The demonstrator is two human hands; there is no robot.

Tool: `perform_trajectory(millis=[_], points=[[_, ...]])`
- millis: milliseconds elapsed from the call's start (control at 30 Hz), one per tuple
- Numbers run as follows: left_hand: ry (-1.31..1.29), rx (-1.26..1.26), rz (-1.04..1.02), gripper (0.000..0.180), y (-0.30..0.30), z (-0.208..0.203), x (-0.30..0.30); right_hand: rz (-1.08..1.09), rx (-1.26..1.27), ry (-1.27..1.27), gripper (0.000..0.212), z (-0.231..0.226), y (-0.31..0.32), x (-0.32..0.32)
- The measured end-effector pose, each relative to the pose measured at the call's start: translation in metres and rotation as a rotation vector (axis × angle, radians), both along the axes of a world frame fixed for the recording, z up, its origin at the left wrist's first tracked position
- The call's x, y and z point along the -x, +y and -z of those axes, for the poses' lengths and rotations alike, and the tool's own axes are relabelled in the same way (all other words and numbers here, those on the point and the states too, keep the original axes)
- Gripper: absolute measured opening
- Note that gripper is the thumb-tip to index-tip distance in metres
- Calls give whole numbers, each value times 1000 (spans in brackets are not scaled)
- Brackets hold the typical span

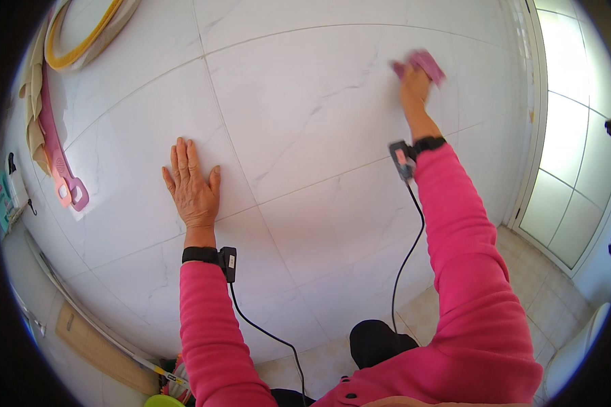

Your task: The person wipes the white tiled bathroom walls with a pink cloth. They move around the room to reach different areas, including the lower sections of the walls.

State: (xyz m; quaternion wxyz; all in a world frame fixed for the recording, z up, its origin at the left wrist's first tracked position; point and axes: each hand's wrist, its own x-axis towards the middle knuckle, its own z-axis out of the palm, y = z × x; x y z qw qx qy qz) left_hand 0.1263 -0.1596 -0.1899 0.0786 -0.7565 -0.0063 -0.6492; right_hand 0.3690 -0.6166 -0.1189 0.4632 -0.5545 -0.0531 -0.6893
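Note:
My left hand [194, 188] lies flat against the white marbled wall tiles [299, 122], fingers stretched upward and thumb apart, holding nothing. Up and to the right, my right hand [415, 87] presses a pinkish-purple cloth [426, 65] to the same wall. The cloth is bunched over the fingers and a little blurred, and it hides most of the fingertips. Both arms reach forward in pink sleeves, each wrist wearing a black strap with a small cabled box.
Toilet seat covers [81, 34] and pink and purple long-handled items [54, 149] hang at left. A frosted glass door [570, 136] is on the right. Along the lower left run a pale pole [75, 298] and a wooden drawer front [102, 346]; a green basin [163, 401] sits below.

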Motion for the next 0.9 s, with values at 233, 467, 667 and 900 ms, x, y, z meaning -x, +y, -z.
perform_trajectory(millis=[233,467,667,900], points=[[-13,2,65,66,6,5,0,98,484,-227,26,-100,211,133],[150,115,-29,59,15,16,-1,-127,1015,-520,37,-3,319,191],[-10,-12,-15,62,13,17,1,-67,681,-383,48,-57,213,126],[-8,9,26,63,10,16,3,139,90,228,37,-89,64,89]])
